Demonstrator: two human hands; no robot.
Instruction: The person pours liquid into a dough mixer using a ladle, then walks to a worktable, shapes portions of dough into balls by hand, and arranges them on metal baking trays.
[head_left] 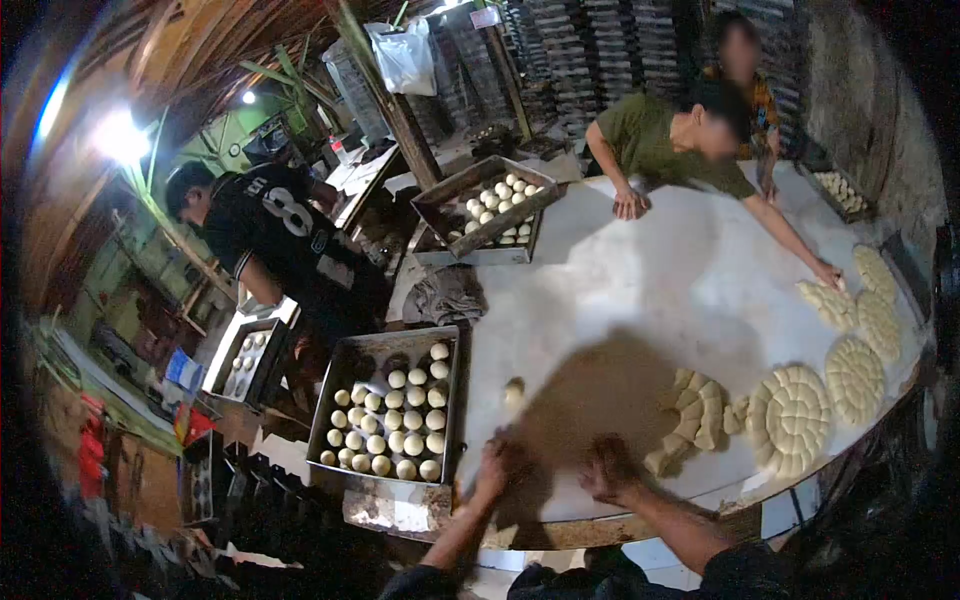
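My left hand point(501, 466) is low over the near edge of the white table, to the right of a tray of dough balls. Shadow and blur hide its fingers. My right hand point(608, 472) is at the tabletop with its fingers curled down; anything under them is hidden. A single dough ball point(513, 391) lies beyond my left hand. Right of my right hand sits a partly broken-up coil of cut dough pieces point(695, 412). A round, scored dough slab point(788, 420) lies farther right.
A metal tray point(456, 400) holds rows of dough balls on the left. Two stacked trays point(430, 212) stand at the back beside a grey cloth point(445, 296). Across the table point(560, 235), a person in green touches dough point(830, 303). Another person in black works at left.
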